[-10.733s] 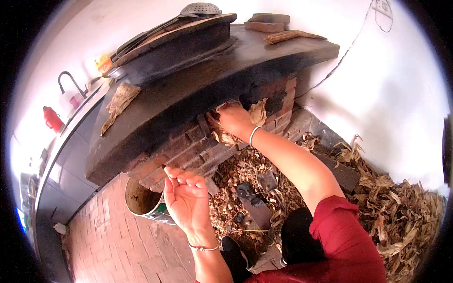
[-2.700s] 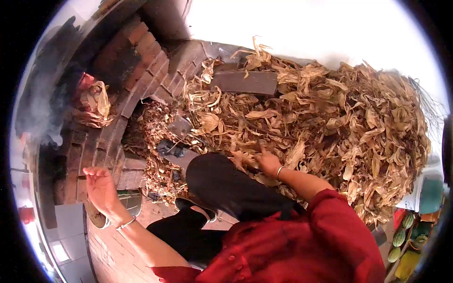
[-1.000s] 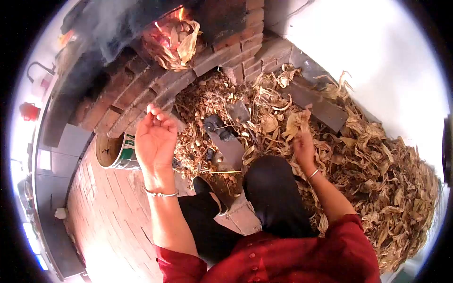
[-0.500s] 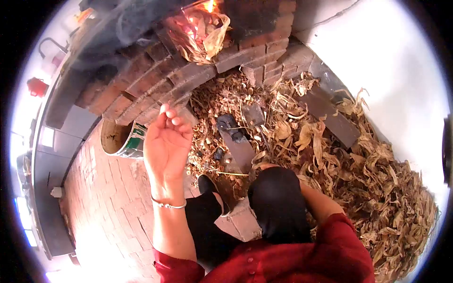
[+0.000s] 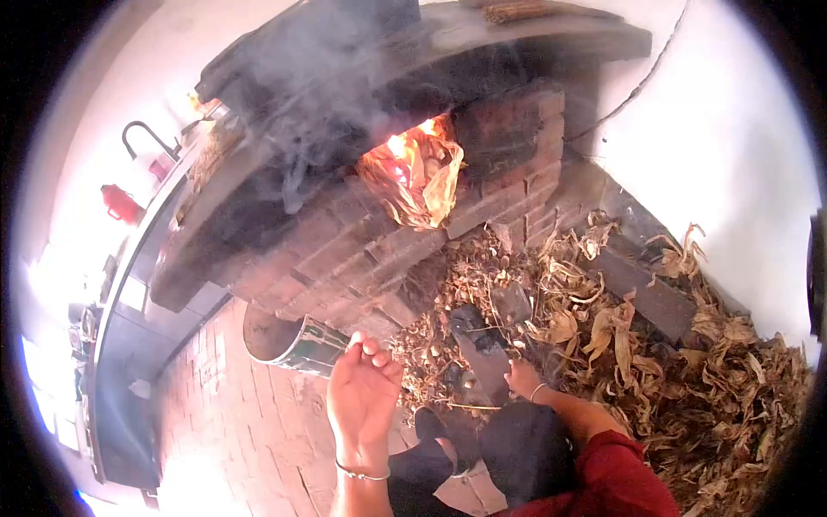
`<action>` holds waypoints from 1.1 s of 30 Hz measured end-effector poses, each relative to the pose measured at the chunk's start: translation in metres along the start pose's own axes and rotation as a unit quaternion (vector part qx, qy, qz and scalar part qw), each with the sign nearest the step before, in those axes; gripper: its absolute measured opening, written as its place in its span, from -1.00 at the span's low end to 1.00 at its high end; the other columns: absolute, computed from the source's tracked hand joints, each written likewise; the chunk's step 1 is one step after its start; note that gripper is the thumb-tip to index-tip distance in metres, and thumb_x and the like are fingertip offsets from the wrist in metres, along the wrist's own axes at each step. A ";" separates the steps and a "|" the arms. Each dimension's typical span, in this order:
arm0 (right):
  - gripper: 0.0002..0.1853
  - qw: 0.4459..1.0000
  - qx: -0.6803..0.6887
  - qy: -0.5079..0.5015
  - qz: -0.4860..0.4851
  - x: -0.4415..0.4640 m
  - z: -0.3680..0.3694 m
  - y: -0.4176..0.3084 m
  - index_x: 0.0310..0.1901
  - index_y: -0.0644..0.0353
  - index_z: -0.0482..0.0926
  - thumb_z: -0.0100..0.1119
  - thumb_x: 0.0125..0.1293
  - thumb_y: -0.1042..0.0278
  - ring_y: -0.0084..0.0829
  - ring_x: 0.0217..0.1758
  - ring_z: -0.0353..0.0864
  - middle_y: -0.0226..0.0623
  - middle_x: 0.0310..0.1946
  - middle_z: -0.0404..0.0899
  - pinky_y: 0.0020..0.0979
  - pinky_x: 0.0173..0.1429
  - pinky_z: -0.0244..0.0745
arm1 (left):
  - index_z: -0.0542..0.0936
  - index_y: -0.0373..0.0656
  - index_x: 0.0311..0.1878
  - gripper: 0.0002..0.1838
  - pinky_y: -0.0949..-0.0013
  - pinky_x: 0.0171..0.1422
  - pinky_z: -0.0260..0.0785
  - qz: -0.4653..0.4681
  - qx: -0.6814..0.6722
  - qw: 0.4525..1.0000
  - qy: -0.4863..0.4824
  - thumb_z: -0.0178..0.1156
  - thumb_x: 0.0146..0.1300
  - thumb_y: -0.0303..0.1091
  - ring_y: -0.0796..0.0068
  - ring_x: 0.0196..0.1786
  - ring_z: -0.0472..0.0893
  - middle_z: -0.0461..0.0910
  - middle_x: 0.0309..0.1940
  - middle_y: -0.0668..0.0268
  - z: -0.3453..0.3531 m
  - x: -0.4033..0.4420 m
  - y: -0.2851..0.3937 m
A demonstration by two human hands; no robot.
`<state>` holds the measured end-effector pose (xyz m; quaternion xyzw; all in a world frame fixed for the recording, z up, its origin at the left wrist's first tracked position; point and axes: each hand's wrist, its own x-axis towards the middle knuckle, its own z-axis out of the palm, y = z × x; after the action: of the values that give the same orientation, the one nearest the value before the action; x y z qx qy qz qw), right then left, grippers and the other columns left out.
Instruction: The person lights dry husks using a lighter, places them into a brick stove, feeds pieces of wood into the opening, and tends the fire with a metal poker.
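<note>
My left hand (image 5: pixel 366 401) is raised palm up, with its fingers loosely curled and nothing visible in it. It is just in front of a tipped white and green bucket (image 5: pixel 297 340). My right hand (image 5: pixel 522 379) is low over the floor, its fingers drawn in beside a flat dark board (image 5: pixel 484 369); whatever it may grip is hidden. Dry corn husks (image 5: pixel 612 332) lie around and beyond that hand. Ahead, a bundle of husks (image 5: pixel 422 185) burns in the opening of a brick stove (image 5: pixel 345 263).
Smoke (image 5: pixel 332 112) drifts over the stove's dark top ledge (image 5: pixel 517 52). Another flat board (image 5: pixel 642 293) lies among the husks by the white wall (image 5: pixel 724 172). A counter (image 5: pixel 129 345) with a faucet (image 5: pixel 148 129) runs along the left. My bent knees are close below.
The view has tilted up, showing more of the stove. My right hand has come out from behind my knee toward the flat board. My left hand remains raised and palm up.
</note>
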<state>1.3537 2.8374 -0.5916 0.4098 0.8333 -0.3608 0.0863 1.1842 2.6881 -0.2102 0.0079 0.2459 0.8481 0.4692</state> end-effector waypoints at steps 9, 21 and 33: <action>-0.54 0.998 -0.043 0.012 0.047 0.018 0.016 0.023 -0.11 0.40 0.50 0.18 0.14 0.11 -0.02 -0.08 0.54 0.07 -0.22 0.57 -0.11 0.05 0.44 | 0.44 -0.21 -0.13 -0.86 0.41 -0.20 0.26 -0.001 -0.007 1.000 0.008 -0.10 0.34 -0.42 0.49 -0.32 0.38 0.43 -0.37 0.34 0.000 -0.002 0.003; -0.44 0.995 0.079 0.022 0.063 0.028 0.031 0.041 -0.16 0.36 0.51 0.31 -0.06 0.02 0.04 -0.07 0.53 0.10 -0.15 0.54 -0.12 0.07 0.40 | 0.49 -0.19 -0.08 -0.80 0.41 -0.18 0.26 -0.009 -0.009 1.000 -0.022 -0.09 0.33 -0.41 0.49 -0.29 0.40 0.48 -0.33 0.36 -0.006 -0.001 0.006; -0.46 0.992 0.115 0.029 -0.040 -0.024 -0.008 -0.011 -0.27 0.34 0.43 0.23 0.00 -0.07 -0.06 -0.18 0.52 0.03 -0.33 0.45 -0.13 -0.12 0.41 | 0.48 -0.18 -0.10 -0.83 0.42 -0.17 0.28 0.001 -0.007 1.000 -0.022 -0.06 0.33 -0.41 0.49 -0.29 0.41 0.47 -0.35 0.37 -0.007 0.006 0.003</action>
<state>1.3626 2.8238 -0.5697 0.3939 0.8038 -0.4459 0.0003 1.1768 2.6884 -0.2165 0.0240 0.2297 0.8497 0.4740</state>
